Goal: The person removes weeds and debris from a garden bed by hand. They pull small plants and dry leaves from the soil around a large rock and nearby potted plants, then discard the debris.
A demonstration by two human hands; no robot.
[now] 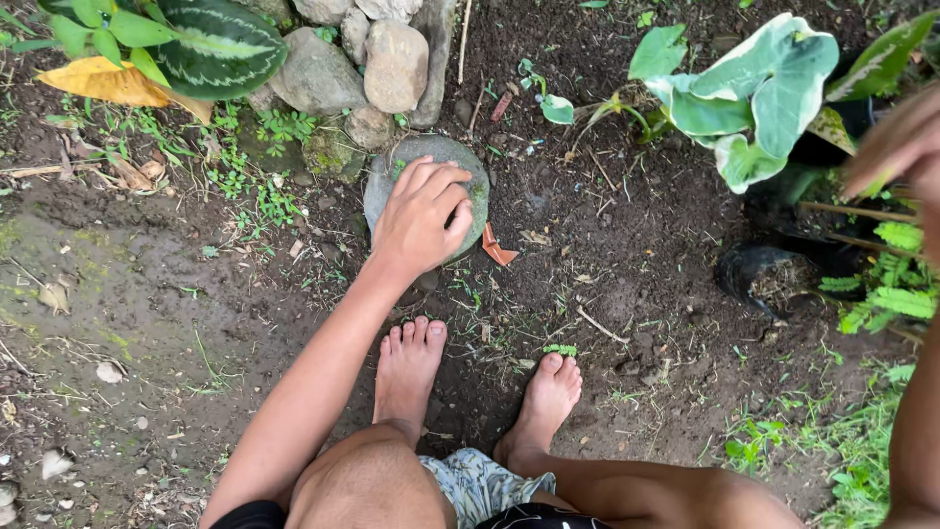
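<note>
- Knees and patterned shorts (480,485) right under the lens, two bare feet planted on damp dark soil (607,255) just beyond.
- Left hand (421,217) stretched out toward 12 o'clock, palm down, fingers curled loosely over the near right part of a flat round stone (392,181). Touching and covering it, not obviously lifting; can't tell how firm the grip is.
- Stone sitting straight ahead of the left foot, slightly mossy, roughly circular so no real long axis to speak of. Half sunk in the dirt by the looks of it.
- Right hand (901,147) up at about 2 o'clock, blurred and cut off by the frame edge, near the variegated plant (764,93). Fingers look bent, but can't tell whether holding anything.
- Left hand clearly the nearer one, right hand well apart from the stone.
- Pile of bigger grey rocks (362,59) just past the stone at 12 o'clock, small orange shard (497,247) just beside it at 3 o'clock.
- Black nursery pot (769,274) tipped on its side near the ferns at 3 o'clock.
</note>
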